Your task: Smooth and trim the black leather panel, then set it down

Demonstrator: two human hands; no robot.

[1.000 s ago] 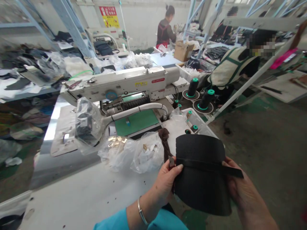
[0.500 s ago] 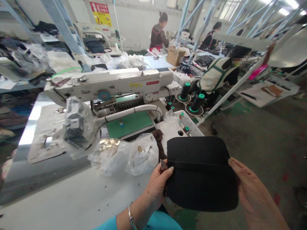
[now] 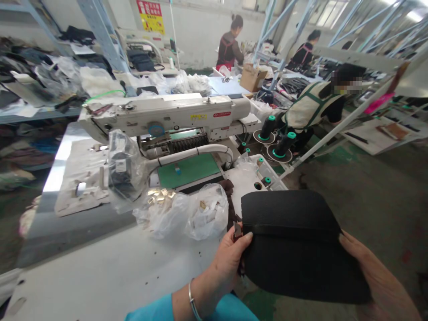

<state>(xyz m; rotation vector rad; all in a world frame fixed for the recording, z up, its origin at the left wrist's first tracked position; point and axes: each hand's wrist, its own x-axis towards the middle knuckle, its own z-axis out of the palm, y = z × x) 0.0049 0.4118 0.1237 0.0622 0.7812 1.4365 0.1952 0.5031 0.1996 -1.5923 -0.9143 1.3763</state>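
Both hands hold one black fabric panel (image 3: 294, 249) off the worktop's (image 3: 110, 272) edge, down at 5 o'clock of the view. Left hand (image 3: 229, 263) pinches the panel's 9 o'clock edge, thumb on top right at the seam line; it also seems to pinch a small tag-like bit (image 3: 237, 230) there, too small to tell what. Right hand (image 3: 374, 276) cups the 3 o'clock edge from beneath, fingers closed under it. Panel look: matte black, wide, rounded top corners, a raised horizontal seam or fold crossing it about a third of the way down, lower part curving toward the camera. Handling guess: light, soft but with some body, since it bows rather than drooping limp; not slippery, not fragile; best held at both side edges near the seam, as it is now. On the worktop at 10 o'clock of the panel, clear plastic bags of small metal parts (image 3: 187, 214). Beyond at 11 o'clock, a long-arm sewing machine (image 3: 167, 116) with a green mat (image 3: 190, 169). Thread cones (image 3: 277, 138) at 12 o'clock. Other people work in the background.
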